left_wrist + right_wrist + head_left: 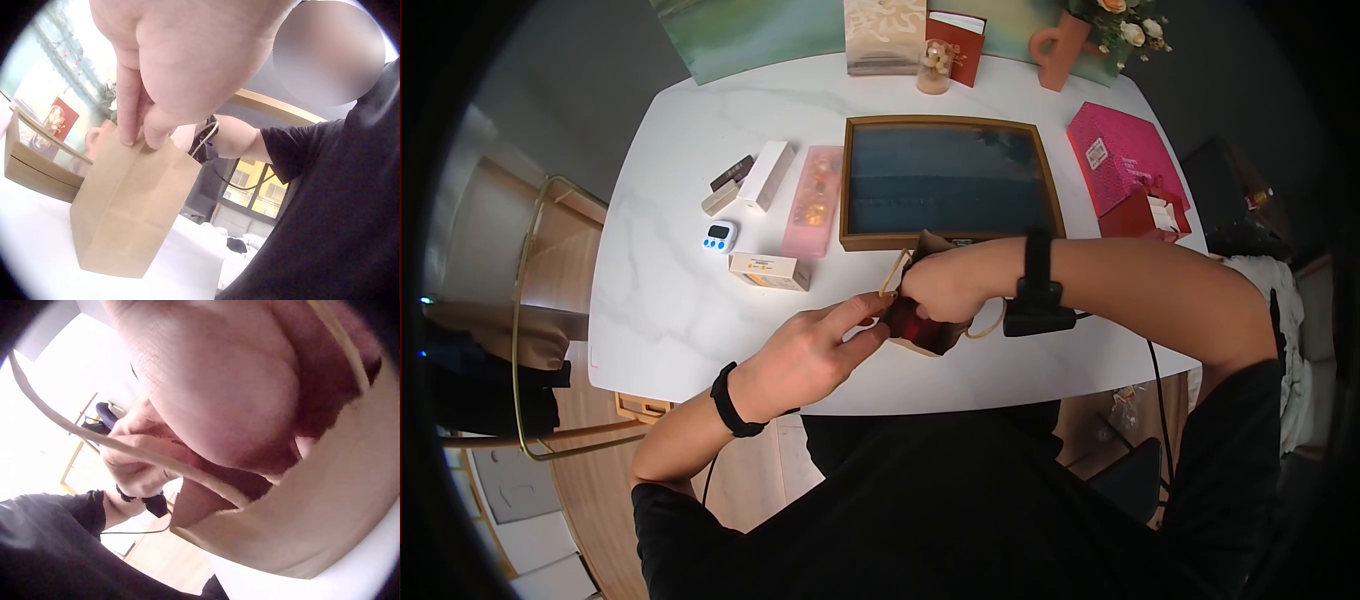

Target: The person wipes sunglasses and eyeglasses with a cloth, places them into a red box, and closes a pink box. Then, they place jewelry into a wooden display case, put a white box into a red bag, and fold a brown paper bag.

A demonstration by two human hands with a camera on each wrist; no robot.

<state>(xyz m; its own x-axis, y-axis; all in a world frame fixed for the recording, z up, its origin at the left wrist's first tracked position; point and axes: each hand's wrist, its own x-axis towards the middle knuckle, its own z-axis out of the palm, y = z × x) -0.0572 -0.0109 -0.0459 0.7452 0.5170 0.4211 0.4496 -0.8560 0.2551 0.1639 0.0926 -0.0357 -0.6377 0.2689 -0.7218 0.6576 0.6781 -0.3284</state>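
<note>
A brown paper bag (128, 215) with twisted-cord handles (144, 456) stands upright on the white table, near its front edge. My left hand (795, 355) pinches the bag's rim between thumb and fingers. My right hand (950, 285) reaches down through the bag's mouth. Its fingers are hidden inside, and I cannot tell whether they grip anything. Something dark red (913, 326) shows within the bag, below the right hand. In the right wrist view, one handle arcs across in front of the left hand.
Behind the bag lies a wood-framed, dark-topped case (950, 185). Left of it are a pink translucent box (812, 205), a tall white box (768, 175), a cream carton (770, 271) and a small timer (720, 236). A magenta box (1125, 150) and an open red box (1145, 215) sit at right.
</note>
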